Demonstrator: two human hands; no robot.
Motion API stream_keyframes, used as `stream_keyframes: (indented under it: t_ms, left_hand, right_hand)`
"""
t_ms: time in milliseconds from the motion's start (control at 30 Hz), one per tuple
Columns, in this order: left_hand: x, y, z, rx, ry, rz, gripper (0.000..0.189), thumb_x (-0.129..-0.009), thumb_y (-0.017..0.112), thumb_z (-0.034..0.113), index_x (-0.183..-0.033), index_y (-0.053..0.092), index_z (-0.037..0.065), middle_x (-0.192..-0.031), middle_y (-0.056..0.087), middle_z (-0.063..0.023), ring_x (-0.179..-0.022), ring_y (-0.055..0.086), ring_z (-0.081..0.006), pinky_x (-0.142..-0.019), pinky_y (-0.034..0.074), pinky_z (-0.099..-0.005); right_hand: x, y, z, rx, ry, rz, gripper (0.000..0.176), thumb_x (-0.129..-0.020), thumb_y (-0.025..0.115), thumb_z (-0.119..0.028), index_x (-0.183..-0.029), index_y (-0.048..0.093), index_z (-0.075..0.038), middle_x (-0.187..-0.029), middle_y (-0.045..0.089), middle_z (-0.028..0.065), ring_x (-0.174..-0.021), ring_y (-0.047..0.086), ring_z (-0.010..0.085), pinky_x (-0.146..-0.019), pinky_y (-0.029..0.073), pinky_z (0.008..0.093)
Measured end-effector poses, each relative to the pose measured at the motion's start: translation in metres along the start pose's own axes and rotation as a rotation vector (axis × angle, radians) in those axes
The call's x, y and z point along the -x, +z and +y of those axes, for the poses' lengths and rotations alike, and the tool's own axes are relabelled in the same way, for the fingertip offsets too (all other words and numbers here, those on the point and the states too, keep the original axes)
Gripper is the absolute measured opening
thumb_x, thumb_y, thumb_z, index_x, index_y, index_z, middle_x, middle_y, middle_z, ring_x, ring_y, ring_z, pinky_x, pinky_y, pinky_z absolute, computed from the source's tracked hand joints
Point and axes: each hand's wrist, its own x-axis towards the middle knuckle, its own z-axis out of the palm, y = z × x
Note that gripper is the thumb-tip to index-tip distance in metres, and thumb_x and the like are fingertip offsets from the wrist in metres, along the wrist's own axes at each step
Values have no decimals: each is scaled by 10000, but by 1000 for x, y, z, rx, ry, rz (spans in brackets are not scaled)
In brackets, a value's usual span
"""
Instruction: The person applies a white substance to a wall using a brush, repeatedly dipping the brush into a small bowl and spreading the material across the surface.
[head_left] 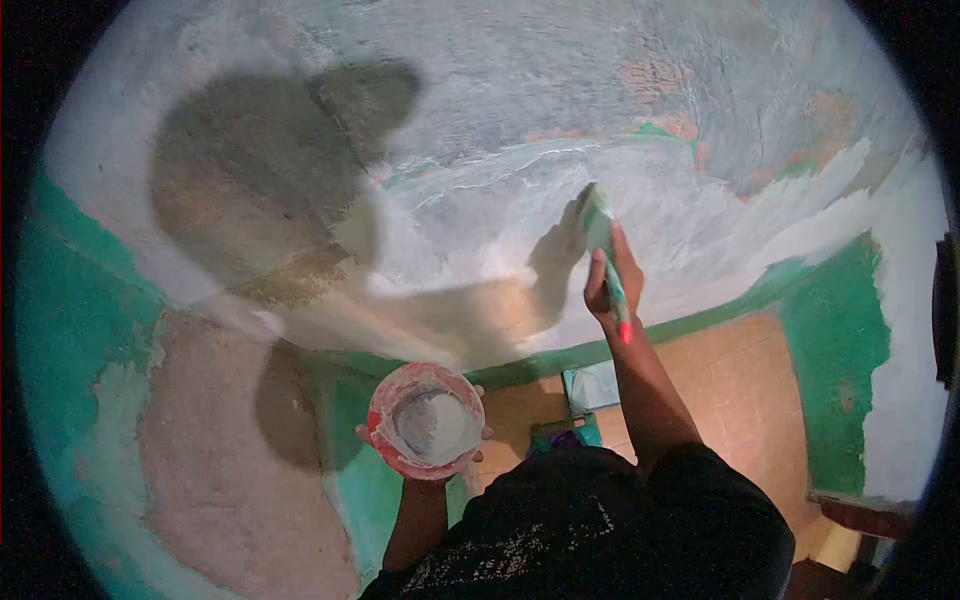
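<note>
Up at the wall (700,100), one brush (598,222) sits bristles-first on the wet white patch, with the right hand (612,285) wrapped tight round its handle. Lower down, the left hand (432,482) cups one red tub (378,420) of white paint from underneath, fingers curled round its sides.

Dim fisheye view, dark vignetted corners, hard shadows on wall (480,150).
</note>
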Motion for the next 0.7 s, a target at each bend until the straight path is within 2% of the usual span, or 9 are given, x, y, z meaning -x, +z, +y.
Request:
stream_keyframes:
  t_ms: [100, 200, 233, 333, 433, 533, 567, 667, 700]
  left_hand:
    - [-2, -5, 2, 81, -48, 39, 1210, -569, 816, 682, -1509, 248, 172, -1514, 152, -328, -1260, 314, -648, -883, 404, -785]
    - [-7, 1, -7, -28, 33, -28, 1210, -575, 808, 689, -1511, 241, 174, -1516, 145, -329, -1260, 318, -646, -882, 404, -785]
    - [-13, 8, -11, -45, 66, -40, 1209, -579, 803, 692, -1512, 238, 171, -1516, 143, -330, -1261, 319, -645, -884, 404, -784]
    - [-18, 14, -9, -17, -16, -57, 1195, -599, 790, 695, -1512, 237, 156, -1512, 143, -336, -1263, 321, -642, -891, 401, -782]
    - [-24, 27, -16, -22, -7, -92, 1172, -625, 778, 688, -1509, 241, 139, -1506, 151, -340, -1264, 320, -642, -901, 398, -778]
    - [-36, 31, -21, -52, 40, -137, 1156, -641, 778, 671, -1507, 244, 123, -1503, 160, -338, -1263, 321, -642, -904, 402, -771]
    - [-36, 29, -19, -66, 35, -139, 1151, -645, 780, 665, -1506, 245, 120, -1502, 162, -338, -1264, 321, -641, -907, 401, -770]
    - [-27, 23, -15, -130, 3, -125, 1138, -654, 782, 649, -1504, 248, 113, -1502, 163, -337, -1267, 319, -639, -923, 393, -767]
    - [-30, 28, -21, -92, 57, -185, 1139, -653, 784, 648, -1503, 250, 111, -1501, 165, -338, -1268, 320, -637, -929, 388, -767]
  right_hand:
    - [24, 14, 22, -11, 49, -137, 433, -904, 569, -112, -1330, 505, -71, -869, 663, 232, -676, 672, 390, -579, 532, 408]
    - [45, -2, 11, 72, 542, -428, 428, -900, 563, -142, -1322, 512, -93, -1032, 681, 230, -836, 696, 385, -678, 576, 383]
    - [48, -6, 7, 30, 620, -411, 420, -906, 564, -170, -1319, 521, -114, -892, 692, 208, -788, 703, 364, -650, 562, 383]
    - [39, -13, 0, -108, 280, -72, 402, -908, 576, -149, -1301, 537, -73, -805, 664, 184, -645, 685, 279, -587, 521, 352]
    - [-4, -22, -20, -155, 162, 72, 391, -914, 563, -146, -1297, 538, -73, -785, 661, 175, -652, 685, 289, -586, 519, 360]
    - [-4, -11, 1, 7, 238, -157, 377, -896, 575, -176, -1266, 561, -104, -754, 653, 179, -659, 678, 351, -598, 537, 415]
    - [8, -8, 15, -31, 202, -175, 375, -892, 579, -181, -1261, 563, -116, -739, 648, 176, -645, 675, 350, -573, 534, 405]
    - [36, -12, 16, 12, 357, -223, 365, -893, 576, -181, -1254, 566, -126, -733, 646, 172, -615, 668, 337, -554, 532, 386]
    - [40, -12, 14, 49, 302, -169, 364, -893, 581, -164, -1254, 559, -126, -739, 654, 164, -589, 661, 329, -559, 537, 384]
